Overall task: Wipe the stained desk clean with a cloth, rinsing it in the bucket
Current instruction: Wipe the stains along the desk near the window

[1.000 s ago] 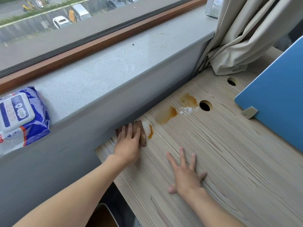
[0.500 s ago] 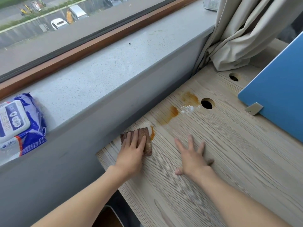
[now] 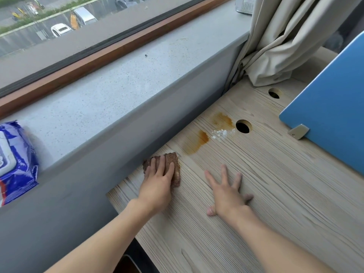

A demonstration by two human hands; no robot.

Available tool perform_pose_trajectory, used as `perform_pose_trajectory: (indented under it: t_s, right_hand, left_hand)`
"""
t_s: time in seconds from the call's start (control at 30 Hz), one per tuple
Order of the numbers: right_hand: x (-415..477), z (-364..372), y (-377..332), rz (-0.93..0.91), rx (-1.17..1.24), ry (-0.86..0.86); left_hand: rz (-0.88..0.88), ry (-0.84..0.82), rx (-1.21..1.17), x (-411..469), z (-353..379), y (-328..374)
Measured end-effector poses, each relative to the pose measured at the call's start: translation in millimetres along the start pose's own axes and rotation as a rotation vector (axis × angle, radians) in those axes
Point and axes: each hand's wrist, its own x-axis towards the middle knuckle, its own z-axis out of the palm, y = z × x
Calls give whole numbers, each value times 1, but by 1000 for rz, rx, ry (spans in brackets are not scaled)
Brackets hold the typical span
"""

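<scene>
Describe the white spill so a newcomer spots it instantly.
On the wooden desk below the grey windowsill, find the nearer round hole. The white spill lies just left of it, grainy and pale, unlike the orange-brown stains alongside.

left hand [image 3: 157, 186] flat, right hand [image 3: 228, 194] splayed (both palm-down)

counter [image 3: 275, 184] is showing pale beige wood with fine dark grain stripes | cloth [image 3: 176, 172] is looking mottled brown | stains [image 3: 203, 137] at 1 o'clock from it are glowing orange-brown | grains [image 3: 220, 133] are showing white | panel [image 3: 331, 107] at 3 o'clock is showing plain blue | sill [image 3: 118, 81] is showing speckled grey | wipes pack [image 3: 17, 164] at 9 o'clock is showing blue, white, red
</scene>
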Motion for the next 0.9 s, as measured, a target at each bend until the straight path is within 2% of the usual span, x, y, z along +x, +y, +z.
perform_pose_trajectory:
  t_s: [0.17,0.33,0.47,0.6,0.77,0.9]
  right_hand:
    - [2,0,-2,-1,-6,-6]
    - [3,0,-2,7,-11,-7]
    - [3,1,-1,4,-12,-2]
    - [4,2,0,-1,-11,4]
    - [6,3,0,9,-19,10]
    - [6,4,0,7,-18,7]
  left_hand:
    - [123,-10,63,-15,8,-7]
    - [44,-5,56,1,4,7]
    - [67,-5,103,0,6,3]
    - [-55,15,27,33,-5,4]
    - [4,-6,82,17,2,9]
    - [-67,-12,17,47,-13,0]
